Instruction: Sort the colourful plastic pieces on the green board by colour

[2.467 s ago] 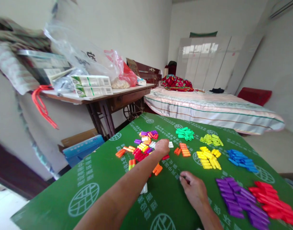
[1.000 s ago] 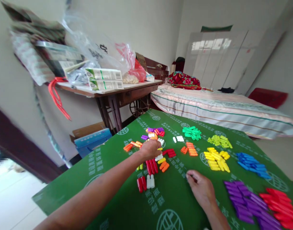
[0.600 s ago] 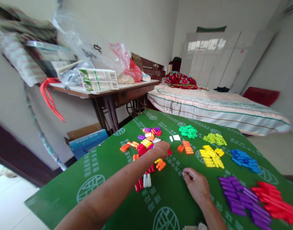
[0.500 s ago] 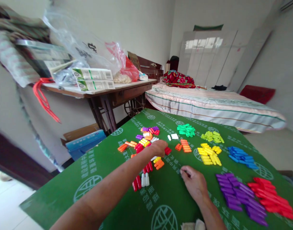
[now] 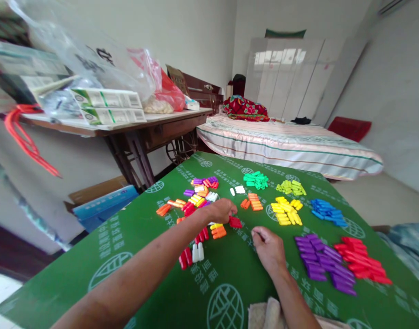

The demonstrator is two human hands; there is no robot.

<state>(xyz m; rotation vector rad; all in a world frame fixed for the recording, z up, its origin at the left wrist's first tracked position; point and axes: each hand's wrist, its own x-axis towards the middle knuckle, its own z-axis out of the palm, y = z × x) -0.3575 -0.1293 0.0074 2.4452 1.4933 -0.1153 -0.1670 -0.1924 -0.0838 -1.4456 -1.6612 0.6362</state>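
Small tapered plastic caps in many colours lie on a green printed tabletop (image 5: 154, 285). My left hand (image 5: 220, 211) is over the mixed cluster, its fingers closed on some red caps (image 5: 235, 222) at the tabletop. Its palm and forearm hide part of that cluster. Close by are yellow caps (image 5: 216, 226), orange caps (image 5: 219, 233) and white caps (image 5: 197, 252). To the right, my right hand (image 5: 269, 249) rests near the table surface with curled fingers, thumb against the forefinger, and no cap shows in it. Purple caps (image 5: 324, 262) lie to its right.
Sorted by colour are green caps (image 5: 256, 180), lime caps (image 5: 290, 188), yellow caps, blue caps (image 5: 328, 212) and red caps. A beige cloth (image 5: 264, 315) lies at the near edge. Beyond stand a cluttered side table (image 5: 175, 125) and a bed (image 5: 285, 141).
The view has turned slightly to the right. My left hand has drawn the red caps a little nearer to me and to the right. My right hand stays curled near the same spot.
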